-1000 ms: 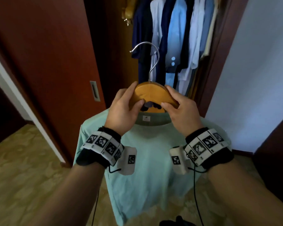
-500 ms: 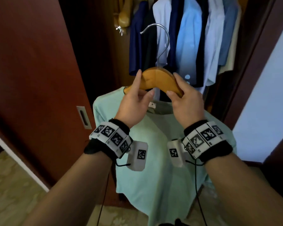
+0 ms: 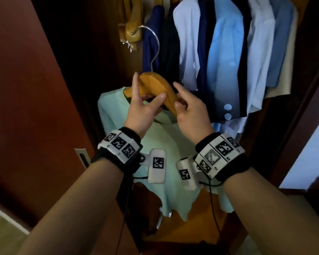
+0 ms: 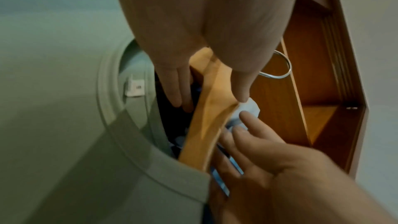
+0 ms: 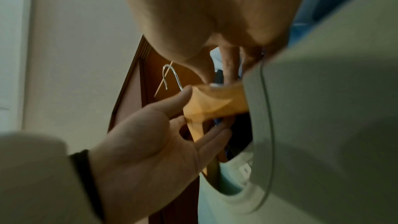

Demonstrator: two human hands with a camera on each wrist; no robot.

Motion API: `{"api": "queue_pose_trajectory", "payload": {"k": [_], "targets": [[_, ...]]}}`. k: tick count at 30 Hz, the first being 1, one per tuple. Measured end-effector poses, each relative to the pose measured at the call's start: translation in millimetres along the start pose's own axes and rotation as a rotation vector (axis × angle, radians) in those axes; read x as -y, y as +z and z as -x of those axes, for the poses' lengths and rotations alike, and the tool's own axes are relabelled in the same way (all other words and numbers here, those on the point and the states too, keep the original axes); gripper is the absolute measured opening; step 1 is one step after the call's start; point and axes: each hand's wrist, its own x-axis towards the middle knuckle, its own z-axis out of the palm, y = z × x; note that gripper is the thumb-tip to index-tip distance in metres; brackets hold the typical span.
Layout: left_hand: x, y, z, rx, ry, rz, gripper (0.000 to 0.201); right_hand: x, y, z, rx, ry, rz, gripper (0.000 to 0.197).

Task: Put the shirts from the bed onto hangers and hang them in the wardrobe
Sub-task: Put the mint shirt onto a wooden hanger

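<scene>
Both hands up at the open wardrobe [image 3: 103, 57], working a wooden hanger [image 3: 156, 87] w/ a mint green t-shirt [image 3: 166, 144] on it. Left hand [image 3: 143, 109] pinches the hanger at its middle: index finger straight up along the far side, thumb pressed on the near face, other fingers tucked underneath. Left wrist cam shows it best, the wood sits between thumb and fingers. Right hand [image 3: 191, 112] is just beside the hanger's right arm w/ fingers loosely spread, index pointing up; fingertips are at the wood but not wrapped round it. Can't tell if they actually touch.

The tee hangs down from the hanger in front of the wardrobe, below the hands, collar gaping open w/ the white label [image 4: 134, 88] showing inside. Hanger is tilted, left end higher. Its metal hook [image 3: 151, 45] sticks up in the air, not on any rail afaict.

Inside the wardrobe, to the right: a row of hung shirts [image 3: 225, 52], white, navy, light blue, plus a beige one at the far end. Some bare wooden hangers [image 3: 131, 30] hang top left of them. Reddish-brown sliding door [image 3: 26, 98] on the left w/ a recessed metal handle [image 3: 82, 158].
</scene>
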Motion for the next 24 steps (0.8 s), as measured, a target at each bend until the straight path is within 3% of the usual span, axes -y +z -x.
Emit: {"api": "queue_pose_trajectory", "payload": {"k": [7, 14, 18, 24], "targets": [[13.2, -17.2, -31.9, 0.049, -0.008, -0.044, 0.099, 0.1, 14.6, 1.9, 0.031, 0.103, 0.052, 0.053], [9.0, -37.9, -47.7, 0.129, 0.052, -0.005, 0.092, 4.7, 30.3, 31.1, 0.125, 0.256, 0.284, 0.072], [4.4, -47.0, -55.3, 0.143, 0.033, 0.064, 0.083, 19.1, 35.8, 54.8, 0.086, 0.340, 0.387, 0.077], [-8.8, -50.7, -61.1, 0.246, -0.009, 0.136, 0.081, 58.6, 35.2, 79.0, -0.008, 0.333, 0.485, 0.079]]}}
